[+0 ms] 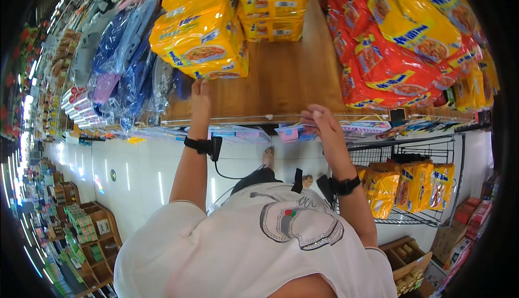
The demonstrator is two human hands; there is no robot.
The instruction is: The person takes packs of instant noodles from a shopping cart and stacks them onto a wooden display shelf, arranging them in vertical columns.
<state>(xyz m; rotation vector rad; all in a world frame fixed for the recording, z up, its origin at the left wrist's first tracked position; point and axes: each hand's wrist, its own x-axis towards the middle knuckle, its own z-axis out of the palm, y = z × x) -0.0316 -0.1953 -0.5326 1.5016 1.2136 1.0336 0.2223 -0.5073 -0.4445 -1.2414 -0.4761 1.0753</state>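
Note:
A wooden display shelf (279, 79) lies before me, stacked with plastic packs of instant noodles. My left hand (201, 95) reaches up to the lower edge of a yellow noodle pack (202, 50) at the shelf's left; its fingertips are partly hidden there, so a grip cannot be made out. Behind that pack stands another yellow stack (273, 10). My right hand (322, 123) is over the shelf's front edge, fingers slightly bent and apart, holding nothing. Right of it lie red noodle packs (401, 71) with yellow packs (417, 22) on top.
Plastic-wrapped blue and grey slippers (125, 46) lie left of the noodles. A black wire shopping cart (405, 217) holding several yellow noodle packs (415, 184) stands at my right. Packaged goods hang below the shelf's front edge. Wooden display racks (97, 253) stand behind me at lower left.

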